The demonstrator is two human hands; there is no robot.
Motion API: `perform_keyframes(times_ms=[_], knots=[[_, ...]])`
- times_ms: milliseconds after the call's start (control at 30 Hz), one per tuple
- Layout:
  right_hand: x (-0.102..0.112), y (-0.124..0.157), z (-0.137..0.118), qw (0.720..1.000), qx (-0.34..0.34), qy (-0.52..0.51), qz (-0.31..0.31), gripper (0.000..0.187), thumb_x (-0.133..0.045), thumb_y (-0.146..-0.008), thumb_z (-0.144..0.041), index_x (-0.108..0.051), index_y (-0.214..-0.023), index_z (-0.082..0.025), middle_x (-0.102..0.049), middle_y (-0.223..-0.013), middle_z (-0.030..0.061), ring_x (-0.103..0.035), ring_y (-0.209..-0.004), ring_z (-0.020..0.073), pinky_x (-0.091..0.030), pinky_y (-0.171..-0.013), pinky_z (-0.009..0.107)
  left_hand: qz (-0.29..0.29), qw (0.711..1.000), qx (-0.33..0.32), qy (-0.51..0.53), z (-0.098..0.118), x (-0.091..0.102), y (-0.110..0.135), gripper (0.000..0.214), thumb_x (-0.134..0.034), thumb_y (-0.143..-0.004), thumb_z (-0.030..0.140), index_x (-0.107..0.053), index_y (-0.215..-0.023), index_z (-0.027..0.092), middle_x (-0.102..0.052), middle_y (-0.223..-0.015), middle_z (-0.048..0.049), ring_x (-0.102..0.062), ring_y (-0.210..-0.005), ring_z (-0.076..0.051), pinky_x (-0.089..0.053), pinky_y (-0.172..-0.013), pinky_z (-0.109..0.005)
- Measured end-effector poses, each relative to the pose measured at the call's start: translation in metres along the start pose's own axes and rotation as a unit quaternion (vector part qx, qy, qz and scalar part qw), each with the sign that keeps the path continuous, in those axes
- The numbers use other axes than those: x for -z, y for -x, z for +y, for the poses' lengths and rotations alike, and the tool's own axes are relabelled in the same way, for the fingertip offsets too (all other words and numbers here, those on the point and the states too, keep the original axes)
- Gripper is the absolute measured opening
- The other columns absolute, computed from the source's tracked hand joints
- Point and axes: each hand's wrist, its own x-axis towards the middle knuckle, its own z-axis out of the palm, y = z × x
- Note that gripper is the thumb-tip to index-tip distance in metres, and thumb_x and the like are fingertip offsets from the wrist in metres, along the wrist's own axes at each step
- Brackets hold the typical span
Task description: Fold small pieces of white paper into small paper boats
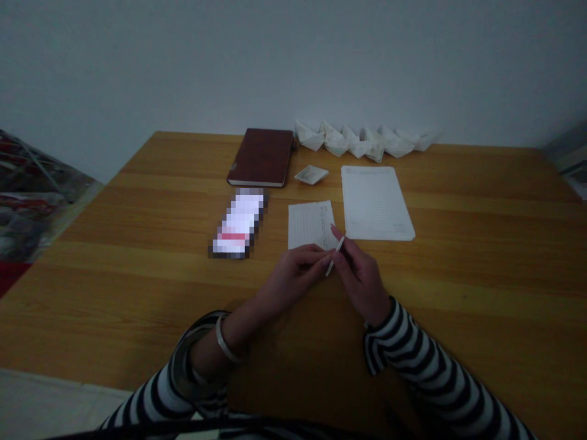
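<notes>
Both hands pinching a folded paper [340, 244], edge-on, over the table [481, 244].
L hand [293, 278] gripping it narrowly btwn thumb & fingers, R hand [364, 278] pinching the other side, index finger lifting off; paper sitting just nr the small sheet's [309, 220] lower R corner. Small sheet & big sheet [376, 201] both showing ruled lines, plus tiny print at top, too small to read. Phone [238, 223] lying L, screen pixelated, no text legible, red band showing. Brown notebook [263, 156] showing no readable label.
</notes>
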Motion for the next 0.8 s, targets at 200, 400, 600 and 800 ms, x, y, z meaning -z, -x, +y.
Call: perform_keyframes(times_ms=[200,400,600,800], knots=[[-0.001,0.001,0.001,1.0,0.003,0.001,0.01,0.049,-0.047,-0.098,-0.036,-0.044,-0.145,-0.023,-0.069,-0.115,0.0096,-0.064,-0.106,0.0232,-0.048,-0.096,0.044,-0.002,1.0,0.006,0.03,-0.002,0.0,0.0,0.026,-0.053,-0.095,0.029,-0.076,-0.102,0.019,-0.068,-0.098,-0.0091,-0.062,-0.086,-0.016,-0.048,-0.077,-0.027],[-0.001,0.0,-0.001,1.0,0.0,-0.009,0.009,0.047,-0.044,-0.099,-0.036,-0.043,-0.145,-0.028,-0.064,-0.128,0.0087,-0.056,-0.124,0.0232,-0.043,-0.105,0.046,-0.004,1.0,0.006,0.014,-0.001,0.001,0.0,0.025,-0.055,-0.095,0.028,-0.076,-0.104,0.02,-0.068,-0.096,-0.0083,-0.062,-0.084,-0.016,-0.048,-0.074,-0.027],[-0.004,0.003,-0.001,1.0,0.008,0.029,0.006,0.051,-0.045,-0.098,-0.031,-0.039,-0.148,-0.026,-0.067,-0.122,0.0094,-0.064,-0.107,0.0217,-0.05,-0.094,0.042,0.016,1.0,0.005,-0.006,-0.003,-0.003,0.001,0.028,-0.057,-0.092,0.024,-0.07,-0.116,0.017,-0.072,-0.097,-0.009,-0.065,-0.084,-0.017,-0.051,-0.075,-0.029],[-0.005,0.01,-0.007,0.99,0.076,0.111,0.034,0.049,-0.051,-0.09,-0.015,-0.054,-0.138,-0.027,-0.071,-0.095,0.0049,-0.065,-0.082,0.0195,-0.055,-0.076,0.037,0.121,0.99,0.049,0.043,-0.01,-0.009,0.004,0.027,-0.058,-0.086,0.015,-0.074,-0.108,0.017,-0.076,-0.1,-0.0081,-0.068,-0.089,-0.019,-0.054,-0.083,-0.033]])
